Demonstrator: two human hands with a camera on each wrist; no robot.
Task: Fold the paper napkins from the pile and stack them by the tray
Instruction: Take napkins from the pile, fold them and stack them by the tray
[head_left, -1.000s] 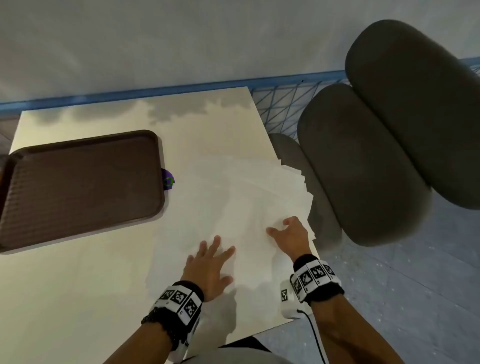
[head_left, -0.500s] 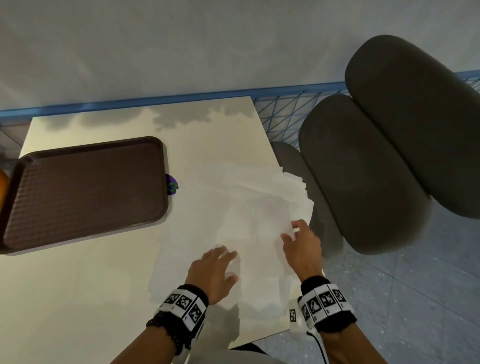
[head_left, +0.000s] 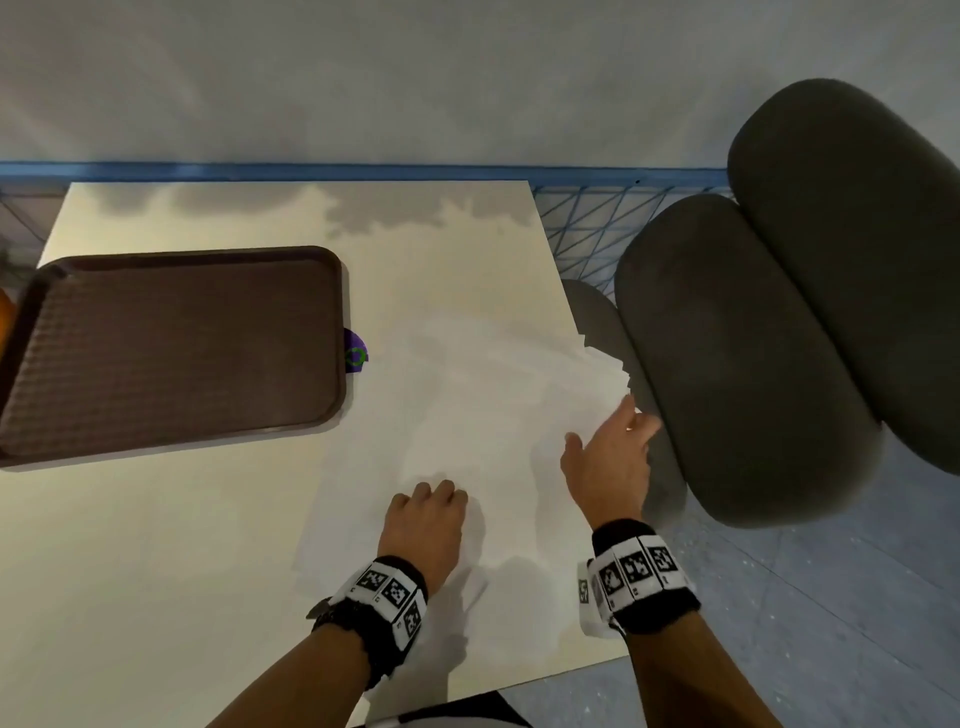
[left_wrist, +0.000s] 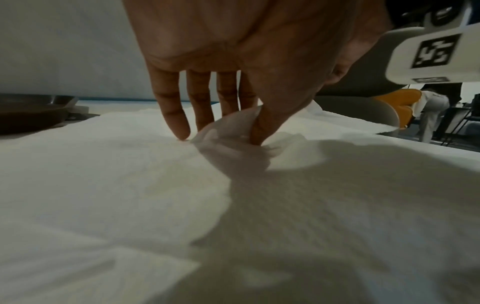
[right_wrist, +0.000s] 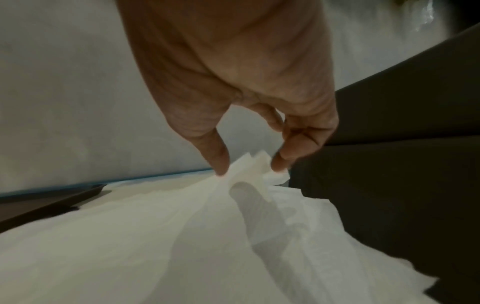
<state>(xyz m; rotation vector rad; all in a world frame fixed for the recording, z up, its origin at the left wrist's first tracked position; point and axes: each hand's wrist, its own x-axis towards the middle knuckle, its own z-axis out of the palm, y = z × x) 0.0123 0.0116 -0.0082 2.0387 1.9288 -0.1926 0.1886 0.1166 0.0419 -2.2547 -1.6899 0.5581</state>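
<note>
The left hand's fingers (left_wrist: 173, 115) point down into the pile of white paper napkins (head_left: 483, 441), thumb and the inner fingers pinching up a small crumpled tuft of the top sheet (left_wrist: 231, 131) — the little finger only touches the paper beside it. From the head view the left hand (head_left: 426, 525) shows knuckles up, curled, near the front of the pile, forearm coming in from the lower edge.

The right hand (head_left: 610, 467) reaches forward and right to the pile's far right edge. Its thumb and fingers (right_wrist: 283, 158) grasp a lifted corner where several sheet edges (right_wrist: 253, 166) fan out; how many sheets are caught cannot be told.

The napkins lie loosely spread over the right half of the pale cream surface (head_left: 156, 571), their edges hard to separate from it in the glare. The dark brown textured plastic tray (head_left: 171, 348) sits to the left, its left end cut off by the frame. A small purple-and-green object (head_left: 356, 357) peeks from under the tray's right rim — unidentifiable.

Both wrists carry black bands with white square code markers (head_left: 392, 592); no readable writing. Dark grey rounded chair cushions (head_left: 737, 353) stand just right of the surface.
</note>
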